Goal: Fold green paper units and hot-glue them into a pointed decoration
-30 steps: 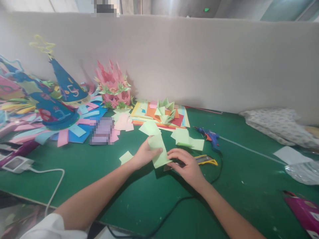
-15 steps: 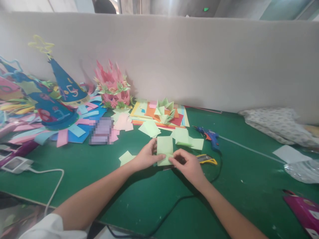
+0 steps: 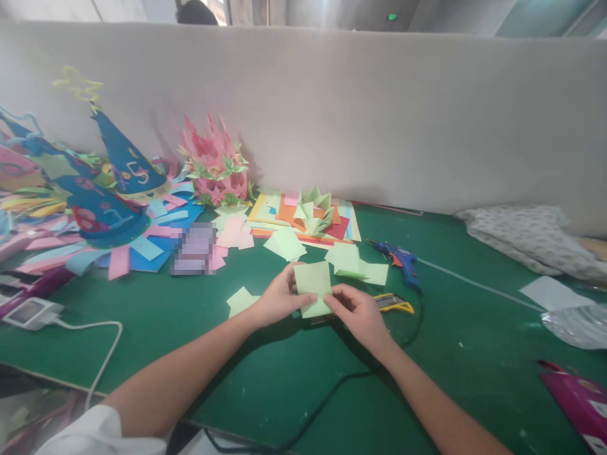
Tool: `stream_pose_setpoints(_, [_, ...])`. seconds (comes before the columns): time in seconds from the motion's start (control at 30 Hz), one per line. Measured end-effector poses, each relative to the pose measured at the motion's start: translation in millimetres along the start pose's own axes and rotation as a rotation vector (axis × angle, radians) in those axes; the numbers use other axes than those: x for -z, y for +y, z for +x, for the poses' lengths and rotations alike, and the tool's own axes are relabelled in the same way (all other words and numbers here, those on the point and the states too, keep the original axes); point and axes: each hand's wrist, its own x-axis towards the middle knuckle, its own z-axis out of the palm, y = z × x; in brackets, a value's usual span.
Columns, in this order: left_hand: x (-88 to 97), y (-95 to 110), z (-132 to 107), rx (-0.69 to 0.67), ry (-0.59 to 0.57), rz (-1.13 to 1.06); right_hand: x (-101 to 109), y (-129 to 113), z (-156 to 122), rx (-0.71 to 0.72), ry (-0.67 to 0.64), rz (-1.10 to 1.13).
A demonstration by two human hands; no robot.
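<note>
Between both hands, just above the green table, is a light green paper square (image 3: pixel 313 281). My left hand (image 3: pixel 283 296) pinches its left side, thumb on the front face and fingers behind. At the lower right edge, my right hand (image 3: pixel 356 311) grips the same paper between thumb and fingertips. A yellow utility knife (image 3: pixel 394 304) lies just beyond my right hand. Behind the hands rest folded green papers (image 3: pixel 346 259) and loose green sheets (image 3: pixel 285 244). More green paper (image 3: pixel 241 301) lies left of my left wrist.
A blue glue gun (image 3: pixel 401 260) lies at right, its black cord crossing the table (image 3: pixel 455 392). A folded green paper ring (image 3: pixel 315 212) sits on coloured sheets. A pink paper crown (image 3: pixel 215 164), blue party hats (image 3: pixel 126 158) and a blurred phone-like item (image 3: pixel 193 249) stand or lie at left.
The paper's face has turned slightly, and the crease or fold seen across its lower part no longer shows. Both hands keep nearly the same place.
</note>
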Motion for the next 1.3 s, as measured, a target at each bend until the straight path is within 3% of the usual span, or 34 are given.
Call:
stream_pose_setpoints(0.27, [-0.7,-1.6,0.1,0.001,-0.019,-0.006,1.3,-4.3,-1.1,0.059,0.051,-0.132])
stream_pose_setpoints(0.97, [1.5,-1.0,1.7,0.016,0.0,0.002,1.1,-3.2,-1.5,0.092,0.075,-0.178])
stream_pose_setpoints(1.2, [4.4,4.2,4.9,-0.058,0.112,0.202,2.6,2.6,0.3,0.109,0.128,-0.303])
stream_pose_setpoints(1.3, [9.9,3.3,5.9,-0.077,0.176,0.367,4.4,4.8,1.8,0.198,0.184,-0.373])
